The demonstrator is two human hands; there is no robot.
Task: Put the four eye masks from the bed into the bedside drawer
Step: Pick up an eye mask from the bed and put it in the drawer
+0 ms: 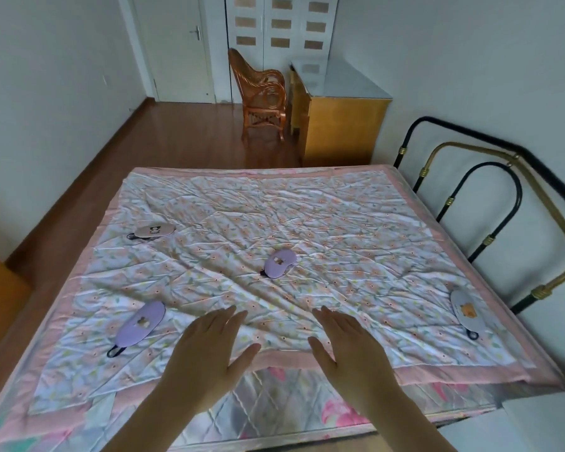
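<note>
Nothing of the task looks done yet: all four eye masks lie on the wide bed (307, 223), spread over its crumpled floral quilt with a pink border, and none is in a hand.

By apparent size in the view, the nearest is the long lilac fabric eye mask (140, 323) at the near left, its dark strap looping toward the bed's edge. The pale grey eye mask with an orange motif (467, 314) lies at the near right, close to the black and brass metal bedstead (490, 238). The pinkish-beige eye mask with a small dark figure (154, 230) sits far left, and the smaller lilac eye mask (279, 263) rests near the middle. All four are well apart from one another.

The left hand (209, 350) and right hand (348, 349) hover over the near border of the quilt, fingers straight and spread, each grip wide and holding nothing. Whether the palms touch the cloth I cannot tell.

So four picks and four placements remain, in my judgement.

The bedside drawer is not plainly in view. A white surface (542, 419) cut off at the lower right corner may belong to a bedside unit, but no drawer front shows. A yellow wooden cabinet (340, 125) stands beyond the bed.
</note>
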